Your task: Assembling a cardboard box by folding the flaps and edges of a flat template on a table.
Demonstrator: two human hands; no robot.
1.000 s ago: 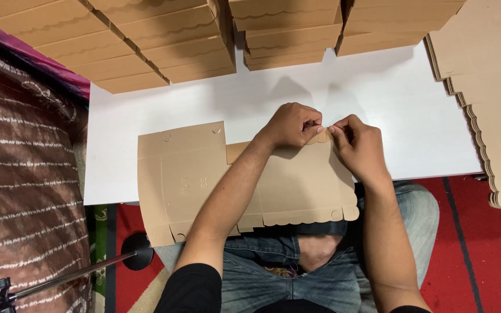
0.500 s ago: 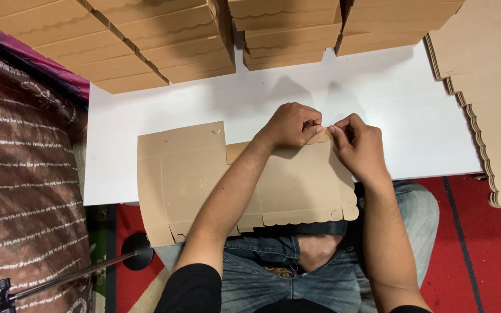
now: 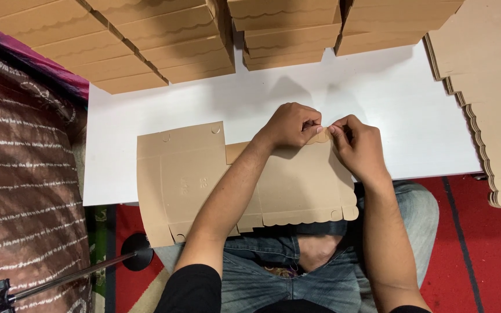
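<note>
Flat die-cut cardboard box blank (image 3: 204,179) lies on the white table (image 3: 378,98) edge at 6 o'clock; your left hand (image 3: 288,124) and right hand (image 3: 358,145) both pinch its small tab (image 3: 320,137) with fingertips closed; uneven pulling would likely tear it.

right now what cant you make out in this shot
Head view only:
- Small tab on the flat cardboard blank: pinched under the left hand and right hand, its shape is hidden.
- Blank's middle: covered by the left forearm.
- Folded boxes: cut off by the top edge.
</note>
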